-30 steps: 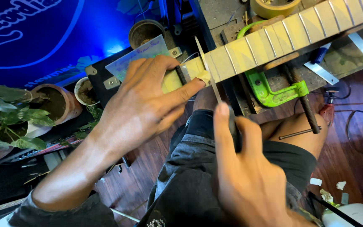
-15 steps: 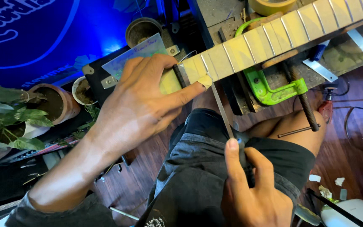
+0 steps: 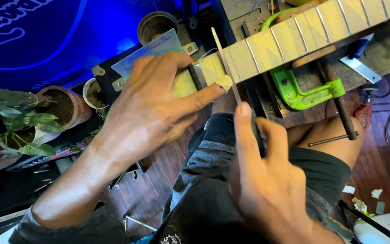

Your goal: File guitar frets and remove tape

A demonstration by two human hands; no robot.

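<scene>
R hand point(image 3: 267, 180) nearest the camera, over the lap in dark shorts point(image 3: 222, 180): fingers curled round the dark handle of a thin file point(image 3: 225, 63), index finger stretched along its back. Blade runs up & away, crossing the guitar neck point(image 3: 294, 38) near the end of the fretboard. L hand point(image 3: 154, 104) just beyond, to the left: mostly flat, fingers spread, pressing down on the neck end; thumb tip sits right beside the blade, on a bit of pale tape. It grips nothing, just holds the neck steady. Neck has masking tape between frets & lies across the bench point(image 3: 384, 54), held by a green clamp point(image 3: 303, 92) w/ a black screw handle hanging below. Further off, left: potted plant point(image 3: 23, 126), two other pots, a dark cup point(image 3: 156, 25), blue-lit sign at back.
</scene>
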